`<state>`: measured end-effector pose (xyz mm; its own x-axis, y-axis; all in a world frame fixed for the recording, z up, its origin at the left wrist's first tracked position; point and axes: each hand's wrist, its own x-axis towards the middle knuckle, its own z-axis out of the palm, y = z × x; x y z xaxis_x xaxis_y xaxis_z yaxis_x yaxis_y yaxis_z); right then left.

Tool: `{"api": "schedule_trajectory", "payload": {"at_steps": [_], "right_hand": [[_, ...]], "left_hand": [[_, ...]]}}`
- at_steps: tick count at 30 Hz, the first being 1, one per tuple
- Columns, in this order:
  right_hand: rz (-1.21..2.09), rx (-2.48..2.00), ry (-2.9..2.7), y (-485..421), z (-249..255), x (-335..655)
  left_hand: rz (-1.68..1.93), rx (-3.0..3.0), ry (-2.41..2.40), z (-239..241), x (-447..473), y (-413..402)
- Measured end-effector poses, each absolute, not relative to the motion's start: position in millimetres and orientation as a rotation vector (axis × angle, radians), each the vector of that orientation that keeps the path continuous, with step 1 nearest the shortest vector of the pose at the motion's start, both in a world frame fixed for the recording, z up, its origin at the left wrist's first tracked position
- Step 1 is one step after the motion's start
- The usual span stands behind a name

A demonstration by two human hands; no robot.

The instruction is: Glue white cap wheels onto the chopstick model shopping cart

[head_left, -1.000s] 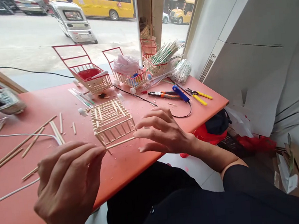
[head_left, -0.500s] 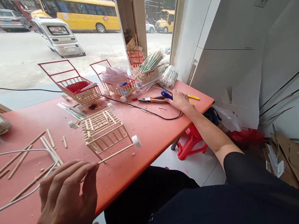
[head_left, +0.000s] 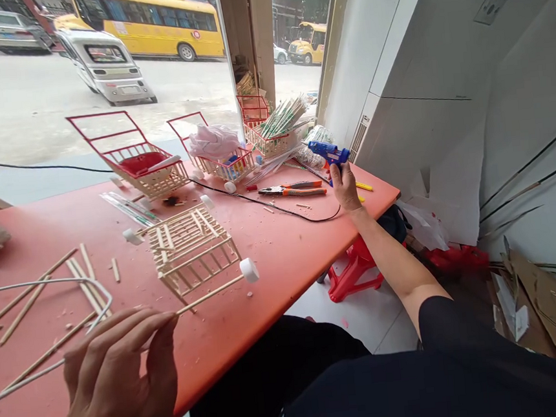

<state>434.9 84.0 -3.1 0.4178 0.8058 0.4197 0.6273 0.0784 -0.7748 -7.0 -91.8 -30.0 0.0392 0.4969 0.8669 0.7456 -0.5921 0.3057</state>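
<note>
My left hand (head_left: 117, 378) pinches a thin wooden stick (head_left: 208, 295) with a small white wheel (head_left: 249, 269) on its far end, held just in front of a wooden stick cart frame (head_left: 188, 245) on the red table (head_left: 272, 248). My right hand (head_left: 345, 188) reaches to the table's far right and grips a blue glue gun (head_left: 327, 152), lifted off the table, its black cord (head_left: 278, 208) trailing across the top.
Three red and white model carts (head_left: 132, 159) stand at the back by the window. Orange pliers (head_left: 290, 190), a yellow-handled tool (head_left: 364, 187), loose wooden sticks (head_left: 33, 301) and a white cable (head_left: 46, 284) lie on the table. A red stool (head_left: 352, 273) stands below.
My right hand left the stick's wheel end, reached to the far right of the table and picked up the blue glue gun. My left hand keeps holding the stick.
</note>
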Motion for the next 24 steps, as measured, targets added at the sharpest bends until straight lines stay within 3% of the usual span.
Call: {"api": "schedule_trajectory", "payload": {"at_steps": [5, 8, 14, 24], "right_hand": [[0.596, -1.284, -1.081, 70, 0, 422], [0.904, -0.992, -0.952, 53, 3, 409], [1.158, -0.878, -0.912, 38, 11, 379], [1.374, -0.811, -0.855, 23, 26, 356]], "left_hand": [[-1.556, -2.152, -1.287, -27, -11, -88], [-1.621, -2.296, -1.198, 5, 17, -76], [-1.654, -2.428, -1.126, 70, 76, -54], [-1.636, -1.946, -1.221, 9, 8, -62]]}}
